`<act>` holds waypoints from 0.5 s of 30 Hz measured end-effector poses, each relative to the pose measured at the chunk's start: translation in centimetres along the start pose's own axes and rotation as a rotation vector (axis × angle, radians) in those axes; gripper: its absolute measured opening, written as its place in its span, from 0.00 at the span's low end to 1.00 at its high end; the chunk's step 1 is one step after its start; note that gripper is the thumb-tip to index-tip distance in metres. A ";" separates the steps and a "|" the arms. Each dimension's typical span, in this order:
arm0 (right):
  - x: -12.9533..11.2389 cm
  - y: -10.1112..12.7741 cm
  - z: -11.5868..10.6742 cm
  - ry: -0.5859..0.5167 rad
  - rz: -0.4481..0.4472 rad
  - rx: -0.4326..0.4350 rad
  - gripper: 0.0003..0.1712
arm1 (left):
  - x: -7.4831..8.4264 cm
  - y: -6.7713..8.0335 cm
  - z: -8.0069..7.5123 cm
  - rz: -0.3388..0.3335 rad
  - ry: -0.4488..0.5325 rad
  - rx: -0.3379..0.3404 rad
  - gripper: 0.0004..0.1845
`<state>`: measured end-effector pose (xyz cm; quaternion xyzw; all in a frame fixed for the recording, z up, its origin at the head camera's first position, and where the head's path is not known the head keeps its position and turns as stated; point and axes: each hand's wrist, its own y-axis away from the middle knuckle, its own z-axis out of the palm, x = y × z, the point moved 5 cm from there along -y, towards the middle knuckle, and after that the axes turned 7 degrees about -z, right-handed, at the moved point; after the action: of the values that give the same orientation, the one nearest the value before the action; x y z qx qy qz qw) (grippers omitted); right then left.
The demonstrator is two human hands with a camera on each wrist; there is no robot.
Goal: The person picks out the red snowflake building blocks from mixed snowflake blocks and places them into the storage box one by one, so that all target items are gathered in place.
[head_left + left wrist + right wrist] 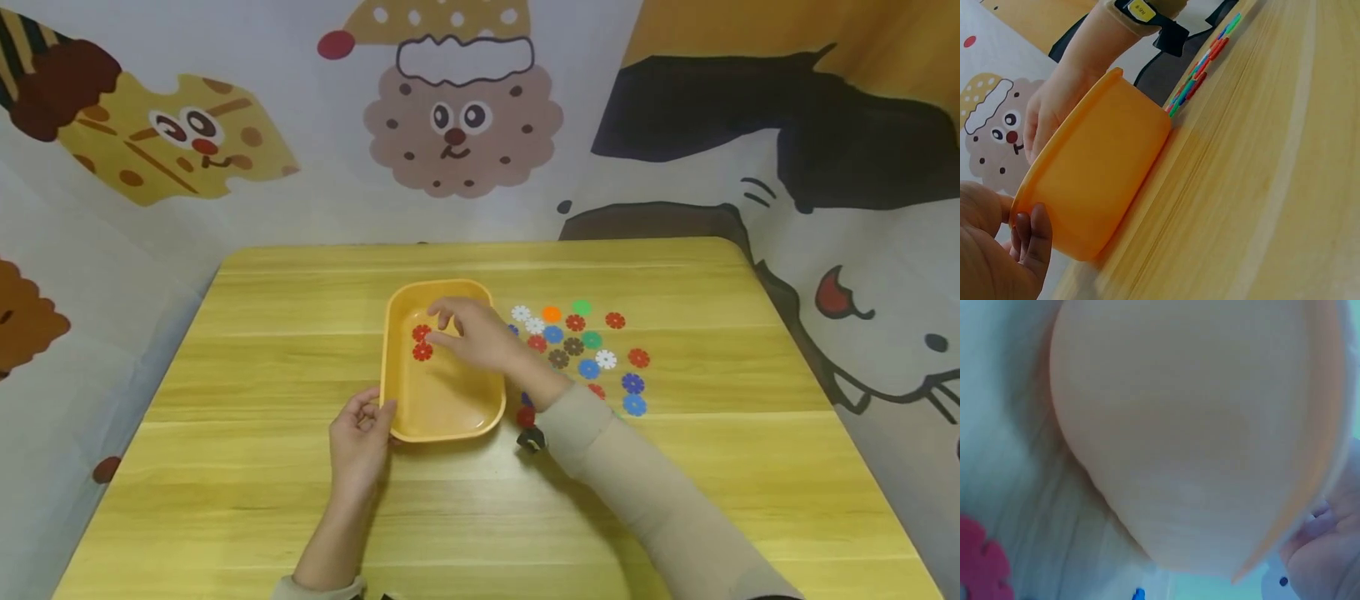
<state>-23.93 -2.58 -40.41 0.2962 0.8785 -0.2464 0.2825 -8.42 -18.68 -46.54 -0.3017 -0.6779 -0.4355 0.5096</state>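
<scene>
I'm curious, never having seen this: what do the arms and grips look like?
Both are a person's: the left grip and right grip are ungloved hands. The right sleeve is plain beige; so is the left sleeve, barely in view. Behind the right grip sits a black band with a yellow label, its print unclear.
</scene>
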 end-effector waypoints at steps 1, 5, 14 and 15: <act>0.0 0.2 -0.4 0.015 -0.013 0.028 0.19 | 0.0 0.1 0.0 -0.001 0.001 0.002 0.14; 0.2 0.9 -1.6 0.045 -0.056 0.113 0.18 | 0.0 0.2 0.0 -0.007 0.002 0.006 0.14; 1.6 3.0 -3.4 0.035 -0.079 0.192 0.16 | -0.1 0.2 0.0 -0.002 -0.006 0.003 0.14; 1.8 3.2 -3.6 0.030 -0.079 0.197 0.15 | -0.1 0.2 0.0 -0.003 -0.004 0.002 0.14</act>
<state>-24.32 2.54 -39.85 0.2916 0.8650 -0.3381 0.2289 -8.26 -18.59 -46.64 -0.3011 -0.6798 -0.4348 0.5081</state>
